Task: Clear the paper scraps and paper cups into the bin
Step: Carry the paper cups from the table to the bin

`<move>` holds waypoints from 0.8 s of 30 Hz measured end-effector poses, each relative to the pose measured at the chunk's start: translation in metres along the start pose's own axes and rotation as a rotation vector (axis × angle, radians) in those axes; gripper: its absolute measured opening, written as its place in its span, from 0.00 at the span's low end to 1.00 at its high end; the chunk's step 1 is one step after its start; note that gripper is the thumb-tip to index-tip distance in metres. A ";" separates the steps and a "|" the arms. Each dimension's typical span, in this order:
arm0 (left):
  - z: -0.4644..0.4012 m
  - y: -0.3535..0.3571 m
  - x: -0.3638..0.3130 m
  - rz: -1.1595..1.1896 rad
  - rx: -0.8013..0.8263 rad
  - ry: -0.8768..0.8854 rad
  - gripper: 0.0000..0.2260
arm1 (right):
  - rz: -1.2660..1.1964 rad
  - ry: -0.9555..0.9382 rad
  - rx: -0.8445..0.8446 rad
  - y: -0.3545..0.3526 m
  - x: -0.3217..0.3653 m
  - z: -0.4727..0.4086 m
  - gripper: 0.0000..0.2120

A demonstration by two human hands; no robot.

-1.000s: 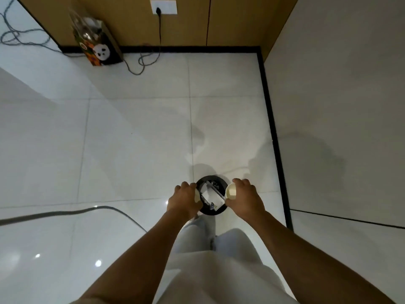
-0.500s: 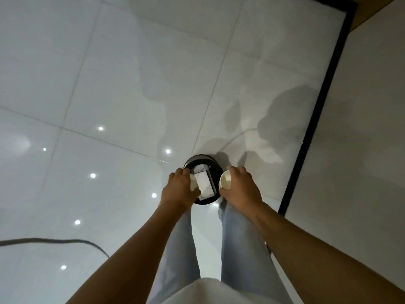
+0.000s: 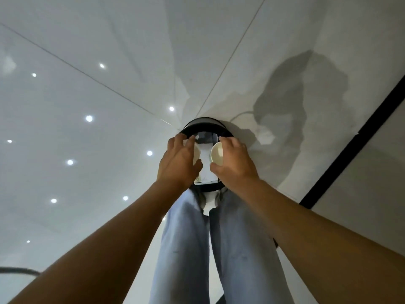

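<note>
Glossy white floor (image 3: 92, 189) filling the frame, black baseboard (image 3: 355, 148) at right. Centre: black bin (image 3: 202, 126), white paper (image 3: 207, 170) inside. Above its mouth, left hand (image 3: 178, 164) gripping one paper cup (image 3: 196, 154), right hand (image 3: 235, 163) gripping another cup (image 3: 217, 152). Cable (image 3: 17, 270) lower left.

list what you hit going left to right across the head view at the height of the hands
left hand → its paper cup → white paper in the bin → second paper cup → right hand

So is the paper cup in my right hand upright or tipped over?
Tipped. The right hand holds the paper cup on its side above the bin, its open mouth facing the left hand.
</note>
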State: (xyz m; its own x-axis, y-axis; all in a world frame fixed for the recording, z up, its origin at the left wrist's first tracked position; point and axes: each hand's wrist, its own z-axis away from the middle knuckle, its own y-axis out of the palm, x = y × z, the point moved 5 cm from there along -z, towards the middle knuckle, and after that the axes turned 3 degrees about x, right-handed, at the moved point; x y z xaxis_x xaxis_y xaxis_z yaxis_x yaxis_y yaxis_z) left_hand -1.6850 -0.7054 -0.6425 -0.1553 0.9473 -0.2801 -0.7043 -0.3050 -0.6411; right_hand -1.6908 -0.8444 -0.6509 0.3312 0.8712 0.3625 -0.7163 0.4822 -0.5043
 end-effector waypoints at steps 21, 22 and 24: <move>-0.041 0.029 0.028 0.039 -0.048 0.088 0.27 | 0.177 -0.082 -0.106 0.029 -0.006 -0.042 0.37; -0.035 0.021 0.029 0.038 -0.050 0.085 0.26 | 0.175 -0.071 -0.095 0.025 -0.004 -0.036 0.37; -0.018 0.005 0.031 0.046 -0.049 0.067 0.23 | 0.177 -0.066 -0.071 0.017 0.003 -0.022 0.36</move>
State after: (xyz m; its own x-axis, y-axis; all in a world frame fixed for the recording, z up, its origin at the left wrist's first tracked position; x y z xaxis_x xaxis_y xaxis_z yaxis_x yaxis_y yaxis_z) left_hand -1.6809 -0.6791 -0.6675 -0.1388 0.9238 -0.3567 -0.6621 -0.3544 -0.6603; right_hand -1.6885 -0.8311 -0.6755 0.1615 0.9360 0.3128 -0.7137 0.3297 -0.6180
